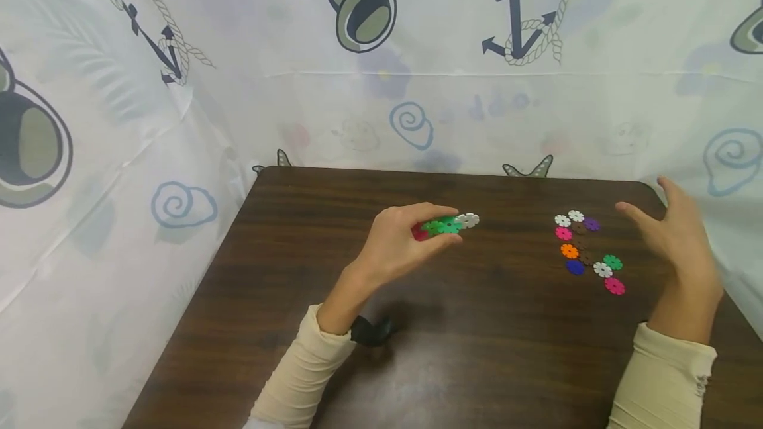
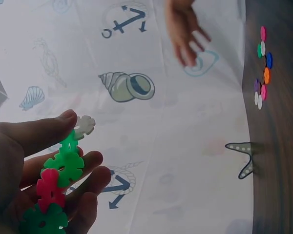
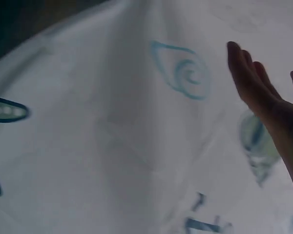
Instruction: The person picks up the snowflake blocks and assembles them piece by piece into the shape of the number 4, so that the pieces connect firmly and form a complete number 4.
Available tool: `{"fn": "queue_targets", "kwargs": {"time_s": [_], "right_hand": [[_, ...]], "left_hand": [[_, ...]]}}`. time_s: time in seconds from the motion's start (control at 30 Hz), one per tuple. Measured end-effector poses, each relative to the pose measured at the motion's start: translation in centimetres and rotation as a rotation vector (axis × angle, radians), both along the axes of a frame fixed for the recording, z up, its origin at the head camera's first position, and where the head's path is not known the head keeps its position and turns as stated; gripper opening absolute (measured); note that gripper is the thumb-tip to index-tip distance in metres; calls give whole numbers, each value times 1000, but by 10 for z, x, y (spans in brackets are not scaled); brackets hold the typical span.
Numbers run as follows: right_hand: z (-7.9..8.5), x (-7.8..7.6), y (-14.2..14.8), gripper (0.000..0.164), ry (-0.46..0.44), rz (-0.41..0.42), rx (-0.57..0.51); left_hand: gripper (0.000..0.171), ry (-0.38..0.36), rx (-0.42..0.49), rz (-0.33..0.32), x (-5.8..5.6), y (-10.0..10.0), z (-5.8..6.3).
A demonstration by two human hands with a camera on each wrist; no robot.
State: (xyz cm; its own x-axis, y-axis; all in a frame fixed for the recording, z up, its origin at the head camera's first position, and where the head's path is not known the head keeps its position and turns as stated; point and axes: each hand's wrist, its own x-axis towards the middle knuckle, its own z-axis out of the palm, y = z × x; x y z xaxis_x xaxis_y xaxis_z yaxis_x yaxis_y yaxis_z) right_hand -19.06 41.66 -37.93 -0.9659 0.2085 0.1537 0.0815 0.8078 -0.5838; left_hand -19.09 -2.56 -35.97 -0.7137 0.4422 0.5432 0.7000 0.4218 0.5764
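Note:
In the head view my left hand [image 1: 390,243] pinches a short chain of linked plastic flower-shaped discs [image 1: 450,225] between thumb and fingers, held up above the table. Green, pink and white discs show in it; the left wrist view has the white disc [image 2: 86,126] at the thumb end and a dark green disc [image 2: 44,222] at the palm end. My right hand [image 1: 682,237] is raised at the right, its fingers straight and thumb apart, holding nothing. Nearest to it lie several loose discs [image 1: 603,269] on the table, in white, pink, purple, brown, orange, blue and green.
The dark brown wooden table [image 1: 489,349] has its back edge against a white cloth [image 1: 334,118] printed with shells and anchors. This cloth also hangs along the left and right sides. A black strap piece [image 1: 372,331] sits at the left wrist.

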Motion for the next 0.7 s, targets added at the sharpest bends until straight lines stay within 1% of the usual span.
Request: {"fn": "queue_targets", "kwargs": {"time_s": [0.1,0.2,0.33,0.4,0.5,0.57,0.7], "right_hand": [[-18,-2,25,95,-72,-71,0],[-32,-5,41,96,-173,-109,-17],[-52,-12,53,100,-326,-84,-63],[-63,-17,55,102,-375,-66,-80],[-77,-26,56,102,-401,-64,-75],[-84,-33,56,100,-391,-59,-65],[-94,-43,56,98,-370,-51,-58]], "left_hand": [[35,-8,-14,3,-1,0,0],[35,-17,-27,4,-1,0,-1],[35,-40,-30,5,-2,0,-2],[35,-48,-32,7,-2,1,-3],[35,-52,-32,0,-2,2,-4],[35,-53,-31,-5,-2,3,-4],[36,-57,-32,-9,-2,5,-4]]}}
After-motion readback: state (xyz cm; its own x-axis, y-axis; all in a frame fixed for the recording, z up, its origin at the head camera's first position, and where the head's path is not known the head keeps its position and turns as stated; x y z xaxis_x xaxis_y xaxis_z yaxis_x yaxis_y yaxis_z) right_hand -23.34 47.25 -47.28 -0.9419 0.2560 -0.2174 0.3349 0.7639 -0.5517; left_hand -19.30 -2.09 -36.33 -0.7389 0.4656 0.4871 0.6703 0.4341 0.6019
